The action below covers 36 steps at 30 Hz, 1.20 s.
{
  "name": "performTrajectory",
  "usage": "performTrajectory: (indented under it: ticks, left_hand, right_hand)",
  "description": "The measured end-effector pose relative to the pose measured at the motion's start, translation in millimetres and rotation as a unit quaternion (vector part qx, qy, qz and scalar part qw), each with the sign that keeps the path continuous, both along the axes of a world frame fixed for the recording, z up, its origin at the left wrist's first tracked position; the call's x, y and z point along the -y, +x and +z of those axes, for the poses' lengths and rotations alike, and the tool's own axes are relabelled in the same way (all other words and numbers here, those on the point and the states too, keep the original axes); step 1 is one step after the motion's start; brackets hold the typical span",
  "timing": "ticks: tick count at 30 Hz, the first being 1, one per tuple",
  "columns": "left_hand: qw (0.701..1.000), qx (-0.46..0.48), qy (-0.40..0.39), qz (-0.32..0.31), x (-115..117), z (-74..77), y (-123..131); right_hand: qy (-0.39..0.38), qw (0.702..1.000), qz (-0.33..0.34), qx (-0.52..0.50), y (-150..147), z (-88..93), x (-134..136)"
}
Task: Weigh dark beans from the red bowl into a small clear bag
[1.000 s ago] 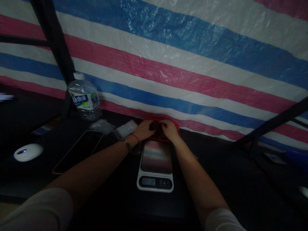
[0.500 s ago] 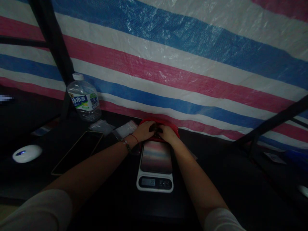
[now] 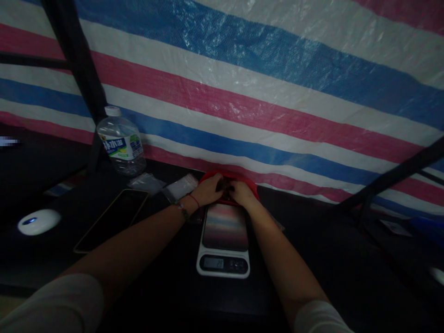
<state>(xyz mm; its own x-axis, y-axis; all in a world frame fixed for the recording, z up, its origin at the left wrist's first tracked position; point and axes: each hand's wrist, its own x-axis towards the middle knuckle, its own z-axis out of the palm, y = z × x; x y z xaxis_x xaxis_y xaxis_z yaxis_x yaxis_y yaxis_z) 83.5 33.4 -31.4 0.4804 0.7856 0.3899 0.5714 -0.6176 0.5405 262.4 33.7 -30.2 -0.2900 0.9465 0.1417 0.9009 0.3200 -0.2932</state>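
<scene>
**Hands draw closer over the red bowl**

They have closed up since a second ago. The left hand [image 3: 207, 190] and right hand [image 3: 243, 193] meet on a dark clump [image 3: 224, 185] in the red bowl [image 3: 231, 176], just behind the kitchen scale [image 3: 225, 241]. The light is too dim to tell whether they grip it.

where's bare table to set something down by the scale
Bare tabletop lies right of the scale, up to the black strut. The left is crowded: phone, plastic bags, water bottle. Behind the scale, the left hand and right hand fill the red bowl.
</scene>
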Motion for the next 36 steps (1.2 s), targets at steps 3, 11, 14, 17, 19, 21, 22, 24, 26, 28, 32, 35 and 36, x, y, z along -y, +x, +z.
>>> performTrajectory:
  ticks: [3, 11, 14, 17, 19, 21, 22, 24, 26, 28, 32, 35, 36]
  left_hand:
    - [1.0, -0.002, 0.008, -0.013, 2, 1.8, 0]
    - [0.998, -0.034, 0.02, -0.043, 0, 1.8, -1]
    - [0.998, -0.031, 0.021, -0.054, -2, -0.8, -1]
    - [0.998, -0.025, 0.025, -0.058, -4, -3.5, -1]
    - [0.998, -0.02, 0.017, -0.054, -4, -4.4, -1]
    - [0.999, -0.013, 0.0, -0.048, -4, -4.7, -1]
    - [0.999, -0.009, -0.009, -0.046, -3, -4.8, -1]
    - [0.999, 0.001, -0.025, -0.042, -3, -5.0, -1]
    - [0.999, 0.012, -0.037, -0.034, -2, -5.6, -1]
    - [0.998, 0.02, -0.045, -0.025, -2, -6.3, -1]
    - [0.998, 0.021, -0.049, -0.021, -3, -7.3, -1]
    - [0.999, 0.018, -0.047, -0.02, -4, -8.5, -1]
    - [0.999, 0.015, -0.044, -0.019, -5, -9.0, -1]
  right_hand:
    - [0.007, 1.0, -0.023, 0.002, 0, 2.1, -1]
    - [0.073, 0.994, -0.039, -0.073, 3, 13.5, 0]
    - [0.1, 0.986, -0.043, -0.124, 2, 14.9, 0]
    - [0.121, 0.975, -0.043, -0.18, 0, 15.5, 0]
    - [0.127, 0.969, -0.042, -0.208, -2, 16.2, 1]
    - [0.124, 0.967, -0.037, -0.219, -4, 17.4, 2]
    - [0.122, 0.967, -0.033, -0.222, -5, 18.0, 3]
    - [0.114, 0.967, -0.018, -0.227, -7, 19.2, 4]
    - [0.1, 0.967, 0.005, -0.233, -8, 19.9, 5]
    - [0.085, 0.969, 0.028, -0.231, -9, 19.9, 6]
    - [0.078, 0.97, 0.053, -0.225, -10, 19.9, 6]
    - [0.094, 0.972, 0.059, -0.209, -10, 20.4, 6]
    - [0.097, 0.973, 0.057, -0.202, -10, 20.3, 6]
